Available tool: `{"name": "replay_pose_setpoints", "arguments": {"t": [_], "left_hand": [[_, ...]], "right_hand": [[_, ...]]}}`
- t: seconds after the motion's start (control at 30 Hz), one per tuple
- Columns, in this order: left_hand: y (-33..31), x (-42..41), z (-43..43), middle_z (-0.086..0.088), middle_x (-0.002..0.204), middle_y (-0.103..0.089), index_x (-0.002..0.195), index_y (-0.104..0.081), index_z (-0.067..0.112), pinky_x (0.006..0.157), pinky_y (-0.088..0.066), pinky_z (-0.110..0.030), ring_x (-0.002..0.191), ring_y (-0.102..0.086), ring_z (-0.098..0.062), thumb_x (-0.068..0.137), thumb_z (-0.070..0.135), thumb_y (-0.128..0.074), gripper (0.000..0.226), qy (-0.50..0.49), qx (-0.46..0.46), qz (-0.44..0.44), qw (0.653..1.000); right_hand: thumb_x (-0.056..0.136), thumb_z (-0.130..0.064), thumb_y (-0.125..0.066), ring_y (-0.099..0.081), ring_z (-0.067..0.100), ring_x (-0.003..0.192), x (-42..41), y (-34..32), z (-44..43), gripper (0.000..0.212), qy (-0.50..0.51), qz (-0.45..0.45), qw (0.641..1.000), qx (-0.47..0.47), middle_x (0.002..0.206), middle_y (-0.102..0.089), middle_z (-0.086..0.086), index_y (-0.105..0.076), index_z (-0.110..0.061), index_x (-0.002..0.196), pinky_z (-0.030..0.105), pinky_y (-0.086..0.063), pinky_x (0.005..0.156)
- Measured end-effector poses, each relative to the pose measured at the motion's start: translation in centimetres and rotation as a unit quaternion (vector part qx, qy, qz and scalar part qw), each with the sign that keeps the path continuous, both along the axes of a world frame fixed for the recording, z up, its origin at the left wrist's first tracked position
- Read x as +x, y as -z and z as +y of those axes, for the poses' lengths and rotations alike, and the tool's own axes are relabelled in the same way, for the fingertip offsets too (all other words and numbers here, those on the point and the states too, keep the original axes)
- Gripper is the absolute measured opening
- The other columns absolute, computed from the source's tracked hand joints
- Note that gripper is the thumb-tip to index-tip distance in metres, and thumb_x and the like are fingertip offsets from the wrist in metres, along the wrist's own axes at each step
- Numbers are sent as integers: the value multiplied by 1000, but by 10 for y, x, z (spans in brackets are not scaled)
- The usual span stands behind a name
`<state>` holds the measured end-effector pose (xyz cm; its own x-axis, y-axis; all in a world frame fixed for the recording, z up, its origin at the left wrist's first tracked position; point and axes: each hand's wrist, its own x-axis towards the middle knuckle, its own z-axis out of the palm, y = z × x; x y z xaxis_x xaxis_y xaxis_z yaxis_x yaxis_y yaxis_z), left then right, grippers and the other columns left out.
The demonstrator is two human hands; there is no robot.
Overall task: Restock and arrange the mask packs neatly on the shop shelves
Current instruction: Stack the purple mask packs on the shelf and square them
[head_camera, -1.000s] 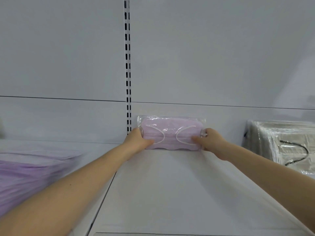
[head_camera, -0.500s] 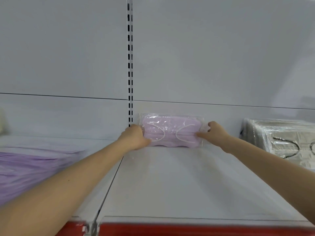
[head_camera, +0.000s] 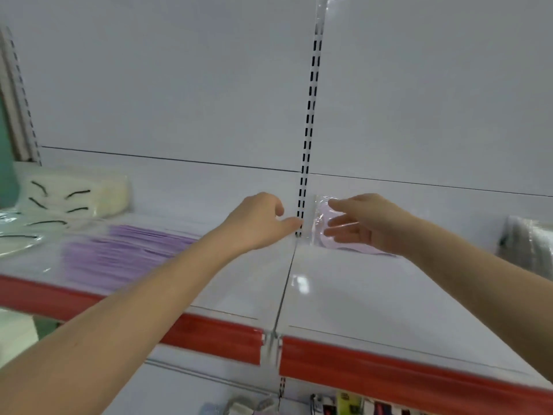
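Both hands are up at the back of the shelf (head_camera: 359,295). The pink mask pack (head_camera: 320,226) stands on edge against the back panel, tucked into the back left corner of the right-hand shelf board, just beside the slotted upright (head_camera: 309,115). The right hand (head_camera: 371,226) hangs in front of the pack, fingers (head_camera: 344,220) straight and spread, gripping nothing; whether the tips touch the wrapper, I cannot tell. The left hand (head_camera: 257,223) is just left of the upright, its fingers loosely curled, thumb pointing at the post, nothing held. Over on the left shelf board a stack of purple mask packs (head_camera: 125,253) lies flat near the middle, blurred. Behind it, toward the back left corner, sit white packs with black ear loops (head_camera: 77,196). At the far right edge, clear-wrapped grey packs (head_camera: 526,244) lean against the back panel. A red strip (head_camera: 389,369) runs along the shelf's front edge.
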<state>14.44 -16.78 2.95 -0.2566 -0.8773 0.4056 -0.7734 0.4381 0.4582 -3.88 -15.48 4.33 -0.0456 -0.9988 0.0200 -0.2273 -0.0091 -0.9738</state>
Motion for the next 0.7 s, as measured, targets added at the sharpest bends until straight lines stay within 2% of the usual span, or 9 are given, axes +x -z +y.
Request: {"name": "replay_pose_setpoints", "arguments": {"t": [0.07,0.13,0.2,0.3,0.43,0.5,0.57,0.63,0.7], "left_hand": [[-6,29,-4,-2,81,-56,80,-60,11,70,-40,-28,78,-52,-21,86,43,-58,32,-31,-8,-25,999],[-11,59,-10,0,64,-42,62,-45,15,60,-30,-28,60,-40,-17,86,42,-58,38,-65,-3,-48,997],[-16,90,-16,-1,59,-33,58,-35,16,58,-24,-29,56,-33,-19,86,40,-57,44,-94,15,-65,993],[-19,135,-32,-5,67,-40,66,-45,12,61,-27,-29,67,-39,-23,88,38,-56,36,-133,53,-78,987],[-13,184,-55,-11,68,-45,72,-56,3,59,-31,-30,74,-45,-27,91,38,-52,40,-162,110,-130,972],[-8,200,-66,-22,93,-59,100,-61,-6,74,-42,-33,93,-55,-35,94,41,-47,49,-167,140,-160,963],[-4,211,-75,-18,120,-58,115,-58,-2,82,-44,-31,109,-55,-32,95,45,-41,53,-163,171,-176,956],[-2,218,-81,-12,124,-54,121,-56,3,74,-47,-30,106,-56,-31,95,47,-40,54,-152,216,-186,946],[2,223,-85,-11,110,-55,120,-56,4,69,-46,-32,90,-55,-31,93,49,-45,53,-131,250,-174,943]], "right_hand": [[91,-24,-58,-69,27,70,29,2,-6,31,-41,-23,998,40,92,-59,20,-47,-2,111,33,-59,68],[91,-25,-58,-69,27,64,55,6,-12,35,-63,-37,995,69,89,-61,22,-44,0,112,29,-59,59],[92,-25,-58,-69,29,61,75,12,-18,40,-73,-39,992,93,87,-62,24,-42,3,116,30,-59,57],[92,-25,-58,-69,30,58,100,21,-28,47,-76,-23,989,124,87,-61,28,-39,6,122,31,-59,55],[93,-27,-56,-69,32,57,124,29,-38,52,-71,10,986,152,110,-55,36,-34,7,127,33,-59,54],[94,-28,-55,-68,33,55,133,30,-43,56,-63,22,985,160,107,-55,37,-32,7,130,32,-58,50],[94,-30,-54,-68,33,53,140,30,-49,59,-53,30,984,165,99,-56,35,-29,7,132,32,-57,49],[94,-31,-54,-67,31,52,146,31,-55,59,-43,44,984,167,92,-56,31,-30,8,131,31,-58,50],[93,-31,-55,-66,27,47,151,32,-60,53,-28,63,984,166,86,-56,26,-36,7,125,28,-56,47]]}}
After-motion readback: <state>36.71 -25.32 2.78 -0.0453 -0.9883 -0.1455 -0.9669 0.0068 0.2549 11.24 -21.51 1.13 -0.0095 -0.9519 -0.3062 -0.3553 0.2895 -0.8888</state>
